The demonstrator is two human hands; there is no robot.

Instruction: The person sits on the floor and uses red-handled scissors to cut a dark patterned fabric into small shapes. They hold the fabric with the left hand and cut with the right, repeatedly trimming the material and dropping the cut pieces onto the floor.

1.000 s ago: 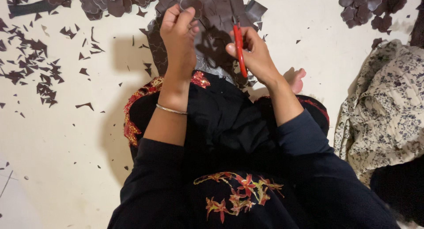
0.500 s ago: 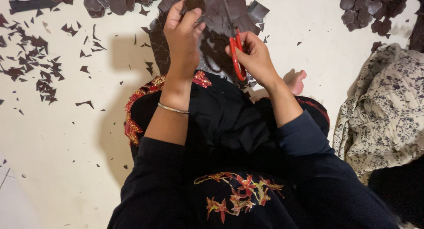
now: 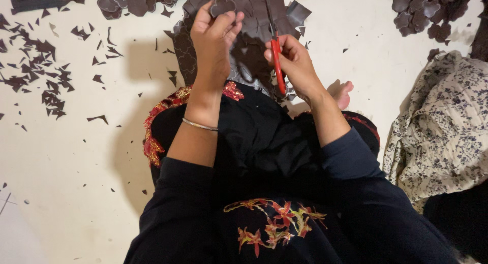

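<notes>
The left hand (image 3: 213, 37) is now lifting a cut flower piece (image 3: 222, 5) clear, fingers pinching it above the dark sheet (image 3: 254, 15); the right hand (image 3: 295, 65) is gripping red scissors (image 3: 277, 58), having finished that cut.

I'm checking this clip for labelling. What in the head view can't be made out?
- Scissors: the right hand covers the red handles, and the blade tips are lost against the dark sheet, so open or shut is unclear.
- Flower cutout: the left hand hides its lower part.
- Dark sheet: cut off by the top edge.
- Patterned cloth: runs off the right edge.
- Foot: mostly hidden behind the right wrist.
</notes>
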